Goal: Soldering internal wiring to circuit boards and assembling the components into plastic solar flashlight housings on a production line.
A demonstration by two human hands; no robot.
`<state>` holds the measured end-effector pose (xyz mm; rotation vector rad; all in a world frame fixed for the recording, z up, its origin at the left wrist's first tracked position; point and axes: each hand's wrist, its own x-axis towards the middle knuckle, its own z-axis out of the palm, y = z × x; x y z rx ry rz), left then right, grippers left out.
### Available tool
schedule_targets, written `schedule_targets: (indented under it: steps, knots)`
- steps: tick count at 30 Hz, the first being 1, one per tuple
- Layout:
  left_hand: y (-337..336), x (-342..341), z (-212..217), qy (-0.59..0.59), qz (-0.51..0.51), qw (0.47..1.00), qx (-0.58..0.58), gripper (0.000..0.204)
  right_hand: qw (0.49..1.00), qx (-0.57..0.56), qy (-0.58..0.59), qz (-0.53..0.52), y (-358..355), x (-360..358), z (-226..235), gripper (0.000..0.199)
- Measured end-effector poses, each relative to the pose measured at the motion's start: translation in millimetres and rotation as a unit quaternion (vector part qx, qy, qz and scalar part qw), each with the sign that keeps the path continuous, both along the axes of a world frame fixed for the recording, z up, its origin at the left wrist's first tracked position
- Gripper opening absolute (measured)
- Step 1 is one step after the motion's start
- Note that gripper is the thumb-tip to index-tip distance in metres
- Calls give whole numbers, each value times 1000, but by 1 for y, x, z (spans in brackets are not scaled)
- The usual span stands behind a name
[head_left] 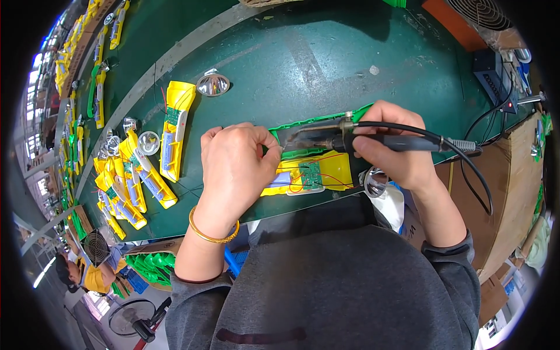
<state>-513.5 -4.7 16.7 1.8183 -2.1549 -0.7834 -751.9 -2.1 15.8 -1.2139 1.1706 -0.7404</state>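
Observation:
My right hand [394, 154] grips a soldering iron [402, 142] by its dark handle, and a black cable runs over it. The iron's front end points left across a green plastic housing half [321, 121] near the table's front edge. At the left end of that housing my left hand [239, 160] is closed in a pinch, thumb against fingers; what it holds is hidden. Just in front lies a yellow housing half [338, 171] with a green circuit board [310, 176], a blue-wrapped battery and red wires. A silvery reflector cup [375, 182] sits at its right end.
Left of my hands are a yellow housing [170, 143] with its board, a loose reflector [213, 84] and several similar assemblies [125, 186]. A power unit [494, 79] with cables stands at the far right, beside a cardboard box [484, 192]. Another person [93, 277] is at lower left.

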Motion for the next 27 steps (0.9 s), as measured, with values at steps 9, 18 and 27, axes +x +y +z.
schedule_targets:
  steps: [9,18,27]
  knots:
    - [1,-4,5,-25,-9,1000,-5,5,999,-35,24,1,2,2,-1,11]
    - [1,-3,5,-23,-8,1000,-1,5,998,-7,-41,-45,2,-4,1,10]
    - [-2,-4,6,-22,17,998,49,6,984,-61,-80,-146,8,-7,0,13]
